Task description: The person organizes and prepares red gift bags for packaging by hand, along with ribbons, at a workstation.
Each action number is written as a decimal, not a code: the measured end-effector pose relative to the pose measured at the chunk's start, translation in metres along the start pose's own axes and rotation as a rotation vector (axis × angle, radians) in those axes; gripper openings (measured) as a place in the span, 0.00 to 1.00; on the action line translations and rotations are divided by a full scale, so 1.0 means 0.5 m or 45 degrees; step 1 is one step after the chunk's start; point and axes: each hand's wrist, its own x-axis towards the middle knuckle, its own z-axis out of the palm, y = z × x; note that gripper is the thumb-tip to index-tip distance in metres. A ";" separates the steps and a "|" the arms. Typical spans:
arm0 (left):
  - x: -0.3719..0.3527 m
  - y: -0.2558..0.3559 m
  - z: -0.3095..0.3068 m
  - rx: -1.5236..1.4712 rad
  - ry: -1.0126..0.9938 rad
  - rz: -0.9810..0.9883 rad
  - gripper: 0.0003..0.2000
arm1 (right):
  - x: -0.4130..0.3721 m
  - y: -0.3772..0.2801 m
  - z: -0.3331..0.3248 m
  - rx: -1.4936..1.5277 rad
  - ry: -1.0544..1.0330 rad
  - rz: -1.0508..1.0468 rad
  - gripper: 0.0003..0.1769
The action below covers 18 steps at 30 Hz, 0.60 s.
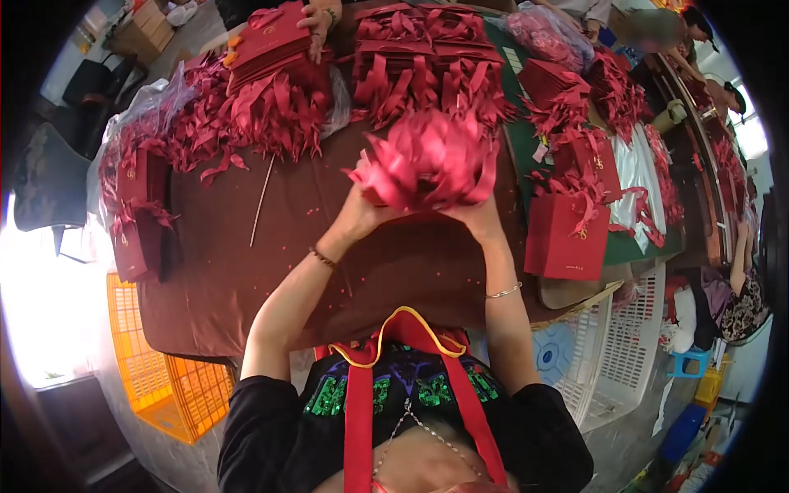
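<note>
A thick bundle of red ribbons [431, 160] is held up above the brown tablecloth [312, 222], slightly blurred. My left hand [365, 205] grips its left side, fingers partly hidden behind the ribbons. On the opposite side my right hand [478, 217] is closed on the same bundle, its fingers mostly covered. Whether paper bags hang under the ribbons cannot be made out. Straight ahead lie stacks of red gift bags [394, 56] with ribbon handles drooping toward me. To the right, a red gift bag [567, 234] with gold print lies near the table edge.
Another person's hand [319, 29] rests on a bag stack [267, 49] across the table. A thin stick [262, 201] lies on the cloth at left. An orange crate [168, 386] and a white crate [625, 345] stand below the near edge. Other people are at the right.
</note>
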 end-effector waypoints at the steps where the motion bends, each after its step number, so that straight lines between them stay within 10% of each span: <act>1: -0.014 0.007 -0.012 0.259 0.172 0.134 0.43 | -0.001 0.074 -0.012 0.133 -0.159 0.006 0.49; 10: -0.033 0.035 -0.049 -0.073 -0.012 0.089 0.67 | -0.007 0.082 -0.026 -0.306 -0.473 -0.293 0.61; 12: -0.029 0.029 -0.052 0.062 0.037 0.149 0.67 | -0.002 0.001 -0.007 0.378 -0.359 0.495 0.69; 18: -0.038 0.046 -0.063 -0.010 -0.060 0.034 0.61 | 0.020 0.055 -0.027 0.116 -0.427 0.481 0.66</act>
